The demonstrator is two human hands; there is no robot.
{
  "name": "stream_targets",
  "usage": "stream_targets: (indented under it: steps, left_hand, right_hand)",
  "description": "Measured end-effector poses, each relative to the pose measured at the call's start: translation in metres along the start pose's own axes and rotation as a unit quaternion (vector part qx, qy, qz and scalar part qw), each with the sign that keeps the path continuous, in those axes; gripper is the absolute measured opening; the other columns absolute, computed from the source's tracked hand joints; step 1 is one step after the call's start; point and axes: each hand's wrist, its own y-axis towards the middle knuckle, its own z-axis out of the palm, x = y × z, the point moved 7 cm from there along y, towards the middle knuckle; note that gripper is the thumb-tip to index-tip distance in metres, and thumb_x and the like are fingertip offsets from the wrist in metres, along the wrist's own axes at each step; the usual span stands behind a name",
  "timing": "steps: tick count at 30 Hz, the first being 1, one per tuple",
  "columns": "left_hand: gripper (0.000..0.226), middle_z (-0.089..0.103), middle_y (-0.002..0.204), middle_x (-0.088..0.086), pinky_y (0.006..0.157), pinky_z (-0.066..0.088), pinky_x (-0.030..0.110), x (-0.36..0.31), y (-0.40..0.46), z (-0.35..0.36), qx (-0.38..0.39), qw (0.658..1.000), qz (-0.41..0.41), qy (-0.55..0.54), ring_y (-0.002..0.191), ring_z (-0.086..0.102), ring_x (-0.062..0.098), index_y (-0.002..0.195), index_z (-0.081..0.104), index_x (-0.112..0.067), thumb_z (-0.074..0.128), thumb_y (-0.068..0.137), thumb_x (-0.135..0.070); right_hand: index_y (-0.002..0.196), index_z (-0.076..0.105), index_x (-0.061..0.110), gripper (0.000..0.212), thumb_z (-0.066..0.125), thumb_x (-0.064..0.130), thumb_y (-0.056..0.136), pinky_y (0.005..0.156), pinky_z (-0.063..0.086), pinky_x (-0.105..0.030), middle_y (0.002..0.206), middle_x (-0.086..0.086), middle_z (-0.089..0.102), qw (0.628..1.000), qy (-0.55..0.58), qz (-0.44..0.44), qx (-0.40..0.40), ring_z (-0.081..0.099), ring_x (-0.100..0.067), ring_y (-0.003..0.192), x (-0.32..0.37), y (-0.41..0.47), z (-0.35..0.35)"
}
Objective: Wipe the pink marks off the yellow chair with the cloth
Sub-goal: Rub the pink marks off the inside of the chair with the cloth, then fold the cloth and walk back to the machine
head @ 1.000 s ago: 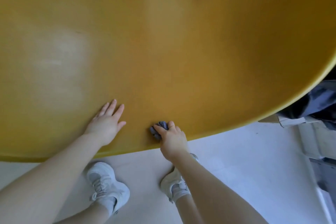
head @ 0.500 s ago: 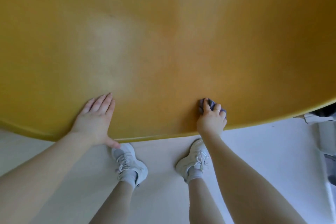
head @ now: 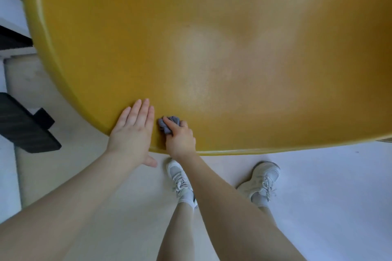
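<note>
The yellow chair [head: 212, 48] fills the upper part of the view as a broad, curved, glossy shell with a rounded front rim. My right hand [head: 180, 139] is closed around a small bunched grey-blue cloth [head: 167, 124] and presses it on the shell near the front rim. My left hand [head: 132, 131] lies flat, fingers together, on the shell just left of the cloth, its thumb hanging over the rim. No pink marks show around the cloth.
Pale floor [head: 318, 197] lies below the rim, with my two white sneakers [head: 180, 178] [head: 262, 182] on it. A black ribbed object [head: 23, 125] sits on the floor at the left. White furniture edges [head: 8, 12] stand at the far left.
My right hand has slid the cloth leftward along the rim until it sits beside my left hand. The view has shifted left, so the chair's left edge and the black object now show.
</note>
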Motion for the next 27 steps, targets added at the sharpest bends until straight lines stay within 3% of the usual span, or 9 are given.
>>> stream_targets:
  steps: [2,4,6,8,12,15,19,22,27]
  left_hand:
    - [0.133,-0.02,0.155,0.011,0.116,-0.005,0.033,0.011,-0.017,-0.012,-0.021,0.998,-0.001,-0.055,0.144,-0.013,0.024,0.146,-0.016,-0.004,0.064,0.064,-0.07]
    - [0.127,-0.017,0.156,0.009,0.116,-0.003,0.031,0.022,-0.037,-0.024,-0.038,0.993,0.006,-0.115,0.145,-0.011,0.022,0.147,-0.015,-0.005,0.062,0.068,-0.068]
    - [0.117,-0.016,0.156,0.009,0.116,0.0,0.031,0.027,-0.064,-0.035,-0.034,0.987,0.031,-0.157,0.145,-0.008,0.022,0.147,-0.015,-0.007,0.058,0.076,-0.065]
    - [0.105,-0.018,0.156,0.008,0.116,0.001,0.032,0.027,-0.089,-0.051,-0.033,0.982,0.067,-0.176,0.145,-0.005,0.023,0.148,-0.014,-0.009,0.053,0.083,-0.059]
    - [0.087,-0.012,0.158,0.002,0.115,0.011,0.03,0.025,-0.136,-0.103,-0.06,0.949,0.106,-0.29,0.145,0.006,0.02,0.15,-0.004,-0.014,0.051,0.09,-0.048]
    - [0.078,0.006,0.158,0.002,0.113,0.018,0.029,0.029,-0.166,-0.151,-0.128,0.886,0.09,-0.437,0.143,0.018,0.017,0.151,0.006,-0.016,0.05,0.092,-0.043]
    - [0.072,0.029,0.151,0.001,0.107,0.032,0.03,0.027,-0.21,-0.2,-0.191,0.754,0.103,-0.62,0.131,0.039,0.014,0.148,0.022,-0.021,0.061,0.089,-0.035]
    - [0.059,0.04,0.144,0.0,0.104,0.035,0.028,0.015,-0.243,-0.206,-0.219,0.728,0.104,-0.642,0.122,0.045,0.011,0.135,0.046,-0.013,0.072,0.082,-0.019]
    - [0.031,0.064,0.094,-0.002,0.075,0.048,0.021,-0.014,-0.293,-0.158,-0.228,0.635,0.046,-0.737,0.078,0.059,0.006,0.101,0.059,-0.023,0.076,0.075,-0.02]
  right_hand:
    - [0.13,0.05,0.006,0.042,0.036,-0.007,0.094,0.06,0.045,-0.018,0.078,0.003,0.064,0.975,0.188,-0.025,0.112,0.06,-0.007,0.07,0.031,-0.02,-0.002]
    - [0.124,0.051,-0.007,0.037,0.032,-0.013,0.093,0.048,0.033,-0.017,0.065,-0.005,0.052,0.966,0.24,-0.028,0.091,0.048,-0.01,0.049,0.047,-0.038,-0.033]
    - [0.121,0.054,-0.003,0.033,0.033,-0.009,0.095,0.043,0.031,-0.016,0.071,-0.017,0.05,0.97,0.239,-0.025,0.028,0.047,-0.013,0.048,0.052,-0.06,-0.076]
    - [0.115,0.056,0.01,0.027,0.038,-0.001,0.097,0.054,0.038,-0.023,0.089,-0.034,0.055,0.976,0.215,-0.037,0.014,0.052,-0.018,0.069,0.064,-0.087,-0.106]
    - [0.11,0.041,0.016,0.01,0.039,0.015,0.1,0.055,0.039,-0.014,0.082,-0.001,0.052,0.988,0.144,-0.063,-0.006,0.047,-0.009,0.071,0.102,-0.148,-0.155]
    - [0.093,0.045,0.017,0.011,0.037,0.021,0.101,0.051,0.037,-0.017,0.077,0.0,0.049,0.991,0.096,-0.089,-0.004,0.045,-0.011,0.067,0.135,-0.189,-0.184]
    - [0.074,0.05,0.02,0.029,0.038,0.022,0.101,0.055,0.034,-0.026,0.074,-0.006,0.051,0.987,0.101,-0.109,0.057,0.046,-0.017,0.067,0.175,-0.237,-0.204]
    - [0.076,0.054,0.016,0.031,0.037,0.02,0.101,0.056,0.043,-0.022,0.072,-0.005,0.058,0.977,0.1,-0.138,0.131,0.054,-0.014,0.063,0.201,-0.268,-0.203]
    - [0.072,0.058,0.013,0.03,0.047,0.025,0.097,0.055,0.035,-0.025,0.068,-0.002,0.053,0.948,-0.167,-0.201,0.179,0.045,-0.014,0.06,0.214,-0.298,-0.176]
